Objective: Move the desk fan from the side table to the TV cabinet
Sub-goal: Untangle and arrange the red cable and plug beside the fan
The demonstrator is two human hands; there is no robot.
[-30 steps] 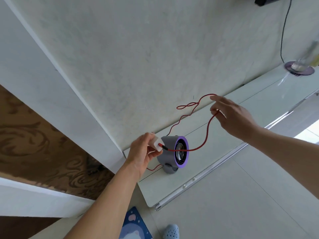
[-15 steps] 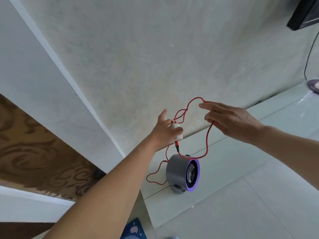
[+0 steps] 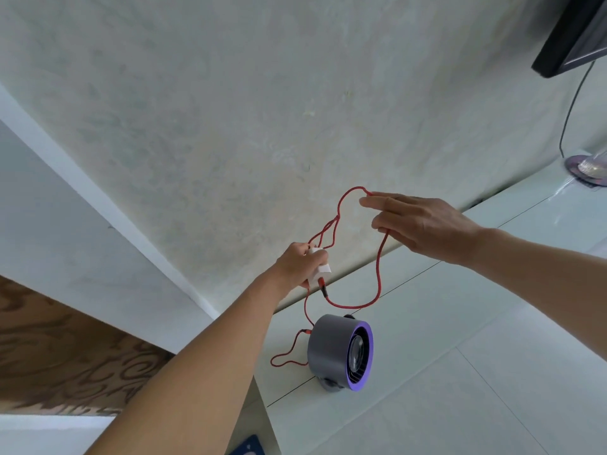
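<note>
A small grey desk fan (image 3: 331,348) with a purple front ring stands upright on the white TV cabinet (image 3: 443,310), near its left end. A red cable (image 3: 379,264) runs from the fan's back, loops on the cabinet top and rises to both hands. My left hand (image 3: 300,264) is closed around a white plug adapter (image 3: 320,269) above and left of the fan, close to the wall. My right hand (image 3: 417,224) is higher and to the right, fingers nearly straight, with a loop of the red cable draped over them.
The pale wall (image 3: 262,110) rises directly behind the cabinet. A black TV corner (image 3: 571,34) hangs at the top right, with a dark cord (image 3: 571,106) dropping to a purple disc (image 3: 584,165) on the cabinet. A brown patterned panel (image 3: 65,353) lies at the lower left.
My left hand rose from beside the fan toward the wall with the adapter. My right hand lifted the cable loop slightly. The fan stayed on the cabinet; the view shifted.
</note>
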